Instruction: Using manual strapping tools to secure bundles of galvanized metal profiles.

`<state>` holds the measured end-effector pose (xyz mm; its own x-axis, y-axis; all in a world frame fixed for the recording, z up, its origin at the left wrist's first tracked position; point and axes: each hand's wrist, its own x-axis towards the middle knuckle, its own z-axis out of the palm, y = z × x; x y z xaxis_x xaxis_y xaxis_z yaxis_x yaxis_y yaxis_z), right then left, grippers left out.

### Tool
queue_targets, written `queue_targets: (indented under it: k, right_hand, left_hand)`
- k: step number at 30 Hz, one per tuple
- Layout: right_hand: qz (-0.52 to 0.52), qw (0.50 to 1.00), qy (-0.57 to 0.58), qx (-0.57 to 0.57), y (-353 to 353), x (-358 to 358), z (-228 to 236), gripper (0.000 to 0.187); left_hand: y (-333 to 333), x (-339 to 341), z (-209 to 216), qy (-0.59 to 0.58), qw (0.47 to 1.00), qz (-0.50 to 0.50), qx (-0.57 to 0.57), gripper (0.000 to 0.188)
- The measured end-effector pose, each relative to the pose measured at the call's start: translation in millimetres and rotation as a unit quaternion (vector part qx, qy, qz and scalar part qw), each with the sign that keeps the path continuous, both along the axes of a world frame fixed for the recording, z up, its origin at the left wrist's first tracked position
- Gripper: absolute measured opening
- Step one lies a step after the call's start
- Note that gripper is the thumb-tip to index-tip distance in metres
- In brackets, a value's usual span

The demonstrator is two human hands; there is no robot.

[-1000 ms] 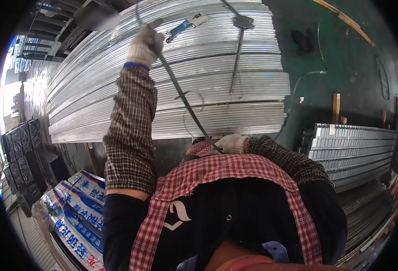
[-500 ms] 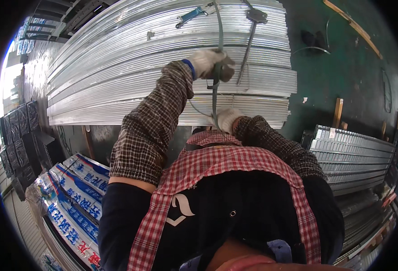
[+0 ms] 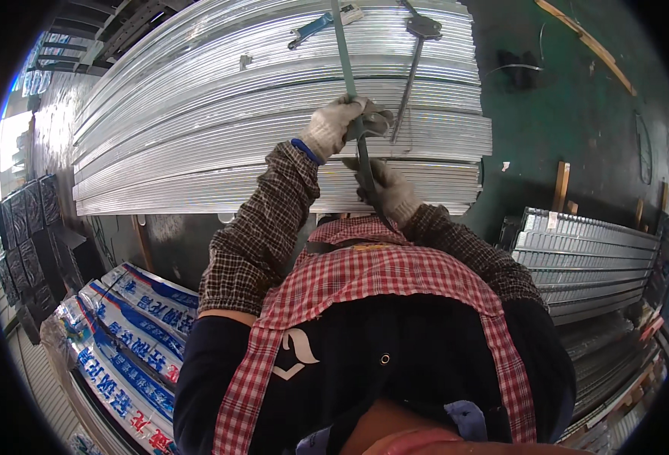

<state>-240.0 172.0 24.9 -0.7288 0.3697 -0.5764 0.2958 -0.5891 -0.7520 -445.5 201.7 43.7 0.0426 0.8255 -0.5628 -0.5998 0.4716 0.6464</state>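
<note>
A green strap [image 3: 345, 57] runs from the far edge toward me, over a wide stack of silvery ribbed metal profiles [image 3: 198, 121]. My left hand [image 3: 333, 129], in a white glove with grey fingers, is closed around the strap above the stack. Nearer to me, my right hand [image 3: 395, 193], gloved alike, grips the strap's lower part, whose end hangs down by my apron. A long-handled metal tool [image 3: 423, 28] lies on the profiles to the right of the strap. Left of it rests a blue-handled tool [image 3: 312, 32].
A small metal piece [image 3: 246, 62] sits on the stack. Beyond its right end is a dark green floor [image 3: 528, 144] with a wooden strip [image 3: 592, 47]. More metal profiles [image 3: 585, 254] stand at the right. Printed blue-and-white packages [image 3: 133, 326] lie at the lower left, near black bundles [image 3: 27, 235].
My left hand has come a little nearer to me along the strap. My right hand has risen from the stack's near edge to the strap, just below the left hand.
</note>
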Motion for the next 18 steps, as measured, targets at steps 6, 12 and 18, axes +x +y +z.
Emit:
queue_targets:
  k: [6,12,18]
  right_hand:
    - [-0.055,0.993,0.108,0.012,3,-3,8,0.036]
    - [-0.036,0.989,0.054,0.130,-4,3,24,0.045]
    - [-0.121,0.986,0.024,0.113,-11,14,15,0.038]
  left_hand:
    - [-5,2,21,0.067,0.996,-0.058,0.019,0.033]
    - [-18,5,24,0.046,0.996,-0.063,0.047,0.040]
    - [-26,33,21,-0.034,0.990,0.133,0.014,0.032]
